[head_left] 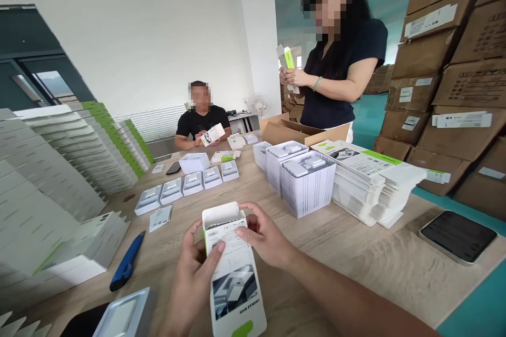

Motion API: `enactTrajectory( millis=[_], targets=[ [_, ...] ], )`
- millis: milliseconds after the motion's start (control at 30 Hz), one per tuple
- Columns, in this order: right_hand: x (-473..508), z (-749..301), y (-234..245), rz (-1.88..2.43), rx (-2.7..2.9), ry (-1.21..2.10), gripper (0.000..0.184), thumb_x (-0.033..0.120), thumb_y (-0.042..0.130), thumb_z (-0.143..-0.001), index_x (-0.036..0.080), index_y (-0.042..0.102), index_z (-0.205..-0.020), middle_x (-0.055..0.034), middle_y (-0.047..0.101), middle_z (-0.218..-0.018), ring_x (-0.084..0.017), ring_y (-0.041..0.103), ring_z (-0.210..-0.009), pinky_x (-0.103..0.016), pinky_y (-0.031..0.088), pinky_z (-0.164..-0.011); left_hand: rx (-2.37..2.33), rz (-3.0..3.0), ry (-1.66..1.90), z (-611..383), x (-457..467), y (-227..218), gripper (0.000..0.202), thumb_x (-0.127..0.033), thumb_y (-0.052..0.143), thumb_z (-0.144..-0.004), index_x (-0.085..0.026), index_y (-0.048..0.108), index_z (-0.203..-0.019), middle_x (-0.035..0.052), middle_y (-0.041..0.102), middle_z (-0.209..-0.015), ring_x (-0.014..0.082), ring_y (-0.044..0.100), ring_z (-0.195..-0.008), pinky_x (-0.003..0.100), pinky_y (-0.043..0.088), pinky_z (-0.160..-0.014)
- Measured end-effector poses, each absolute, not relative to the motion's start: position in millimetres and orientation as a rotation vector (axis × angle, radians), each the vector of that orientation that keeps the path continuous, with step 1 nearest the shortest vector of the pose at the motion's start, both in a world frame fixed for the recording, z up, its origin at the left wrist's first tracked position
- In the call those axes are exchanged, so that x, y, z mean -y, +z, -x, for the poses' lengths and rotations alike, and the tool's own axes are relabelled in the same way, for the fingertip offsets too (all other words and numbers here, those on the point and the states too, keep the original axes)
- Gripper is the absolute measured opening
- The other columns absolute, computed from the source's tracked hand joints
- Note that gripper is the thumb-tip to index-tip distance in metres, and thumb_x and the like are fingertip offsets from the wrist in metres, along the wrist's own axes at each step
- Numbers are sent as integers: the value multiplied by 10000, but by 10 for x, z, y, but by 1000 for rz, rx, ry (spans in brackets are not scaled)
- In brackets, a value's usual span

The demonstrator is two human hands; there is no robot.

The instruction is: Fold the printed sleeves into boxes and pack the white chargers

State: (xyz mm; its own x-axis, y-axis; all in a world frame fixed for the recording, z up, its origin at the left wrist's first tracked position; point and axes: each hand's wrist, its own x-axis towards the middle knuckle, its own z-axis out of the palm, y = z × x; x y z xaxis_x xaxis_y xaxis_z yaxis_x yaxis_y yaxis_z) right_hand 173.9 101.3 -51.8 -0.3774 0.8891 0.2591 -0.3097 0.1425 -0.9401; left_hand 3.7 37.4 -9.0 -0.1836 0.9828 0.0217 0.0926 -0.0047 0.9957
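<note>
A white printed carton point(233, 258) with a green mark and a picture of a device stands tilted in front of me, its top end flap raised. My left hand point(197, 268) grips its left side, thumb on the printed face. My right hand point(264, 234) holds the upper right edge, with the thumb on the face near the opening and the fingers behind. Whether anything sits inside the carton cannot be seen. Beyond it, a row of white trays point(172, 191) with pale items lies on the table, beside a small pile of cards point(160, 217).
Left are a blue cutter point(127, 261), a tray point(122, 316) and stacked cartons point(35, 168). Right are stacked trays point(308, 187), flat cartons point(359, 189) and a phone point(458, 236). One person point(203, 121) sits across the table; another point(336, 63) stands, each handling a carton.
</note>
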Motion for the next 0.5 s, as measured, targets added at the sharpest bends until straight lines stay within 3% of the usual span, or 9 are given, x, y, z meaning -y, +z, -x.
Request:
enactTrajectory(
  millis=[233, 333, 433, 500],
  targets=[
    [-965, -1634, -548, 702, 1355, 1359, 419, 444, 721, -822, 205, 667, -1162, -10, 624, -834, -143, 568, -760, -265, 469, -682, -1321, -1165, 1417, -31, -310, -231, 756, -526, 710, -770, -322, 302, -1374, 9, 703, -908, 194, 666, -651, 301, 562, -569],
    [-952, -1621, -568, 778, 1393, 1276, 381, 518, 634, -870, 170, 732, -991, -5, 600, -716, -129, 534, -650, -258, 435, -607, -1258, -1199, 1360, 58, -353, -315, 594, -522, 682, -802, -264, 413, -1264, -5, 679, -824, 174, 632, -665, 269, 538, -578],
    [-956, -1628, -584, 820, 1441, 1258, 520, 578, 488, -931, 141, 748, -825, -17, 578, -635, -132, 522, -592, -269, 414, -573, -1154, -1191, 1225, 156, -390, -337, 436, -507, 664, -826, -237, 501, -1126, -18, 656, -793, 138, 585, -666, 223, 489, -573],
    [-973, -1639, -584, 831, 1405, 1325, 477, 587, 553, -891, 152, 747, -908, -13, 584, -671, -130, 518, -591, -263, 407, -553, -1092, -1158, 1146, 212, -406, -324, 405, -506, 677, -816, -231, 529, -1074, -27, 641, -773, 115, 550, -629, 207, 455, -551]
  ],
)
